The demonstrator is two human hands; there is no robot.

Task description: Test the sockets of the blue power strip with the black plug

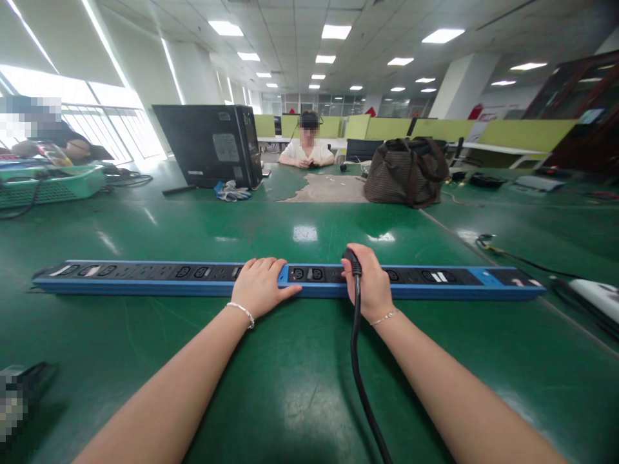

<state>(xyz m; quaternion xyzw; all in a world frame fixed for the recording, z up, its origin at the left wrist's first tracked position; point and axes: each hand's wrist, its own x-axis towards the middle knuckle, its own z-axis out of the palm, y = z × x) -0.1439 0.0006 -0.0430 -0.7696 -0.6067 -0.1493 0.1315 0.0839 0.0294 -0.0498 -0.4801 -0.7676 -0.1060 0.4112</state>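
A long blue and black power strip [145,281] lies across the green table, its row of sockets facing up. My left hand [260,283] grips it just left of the middle, fingers over the top and thumb stretched along the near edge. To the right, my right hand [370,280] is closed round a black power plug [352,260] at the sockets. Whether the plug's pins sit in a socket is hidden. From the plug, a thick black cord [356,348] runs down toward me and out of view.
Farther back are a black computer tower [207,145], gloves [232,191] and a brown bag [406,171]. A green basket [53,187] stands at left, with a person beyond it. Another person [308,151] sits opposite. At right lies a white device [597,296] with cables.
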